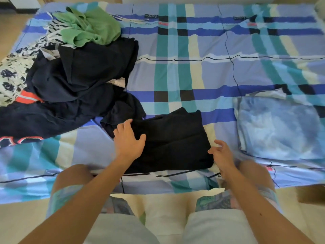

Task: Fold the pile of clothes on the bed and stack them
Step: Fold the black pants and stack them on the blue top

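Two hands attend one black garment [175,138], lying part-folded on the plaid bed sheet [211,71] directly before me, between the unfolded pile [73,76] to my left and a folded pale-blue mottled piece [277,127] to my right, presumably the stack's base. My left hand [129,141] lies flat on the cloth, fingers spread and straight, I judge to pin the fold. My right hand [222,154] sits at the near right corner, fingers loosely curled; blur prevents confirming a pinch. Garment type indeterminate; the pile's lower layers are buried, its left edge cut off
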The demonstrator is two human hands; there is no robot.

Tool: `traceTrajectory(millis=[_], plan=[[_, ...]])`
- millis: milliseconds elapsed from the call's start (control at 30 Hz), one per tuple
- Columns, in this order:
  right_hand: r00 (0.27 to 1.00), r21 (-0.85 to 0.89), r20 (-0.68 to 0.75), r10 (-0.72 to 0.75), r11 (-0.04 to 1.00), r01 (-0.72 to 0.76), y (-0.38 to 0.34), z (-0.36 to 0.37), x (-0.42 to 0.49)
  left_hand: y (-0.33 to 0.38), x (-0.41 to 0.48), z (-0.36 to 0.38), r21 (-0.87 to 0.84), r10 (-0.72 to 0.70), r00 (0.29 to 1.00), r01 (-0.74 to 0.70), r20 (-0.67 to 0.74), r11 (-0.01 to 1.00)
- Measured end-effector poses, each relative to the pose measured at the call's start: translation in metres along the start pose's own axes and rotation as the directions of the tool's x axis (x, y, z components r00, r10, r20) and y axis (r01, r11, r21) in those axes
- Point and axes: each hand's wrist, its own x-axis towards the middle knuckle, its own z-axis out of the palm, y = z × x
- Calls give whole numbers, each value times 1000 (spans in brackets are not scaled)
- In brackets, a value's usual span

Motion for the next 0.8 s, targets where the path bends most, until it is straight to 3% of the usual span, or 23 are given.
traceTrajectory(millis=[100, 200, 267, 333, 600, 800], plan=[[996, -19, -32, -86, 996, 85, 12, -5, -8, 52, 10, 13, 241, 253, 963, -225, -91, 944], [976, -133, 103, -191, 970, 204, 15, -11, -13, 107, 25, 36, 156, 438, 883, -463, 170, 873], [954, -163, 172, -244, 948, 272, 13, -12, -15, 131, 34, 54, 67, 497, 793, -551, 351, 832], [940, -163, 186, -285, 935, 315, 15, -17, -12, 154, 38, 78, 90, 515, 740, -604, 433, 792], [931, -159, 132, -340, 920, 358, 21, -25, 0, 171, 67, 127, 332, 336, 771, -562, 540, 757], [957, -241, 128, -261, 928, 285, 27, -35, 3, 188, 117, 115, 230, 281, 899, -368, 336, 901]])
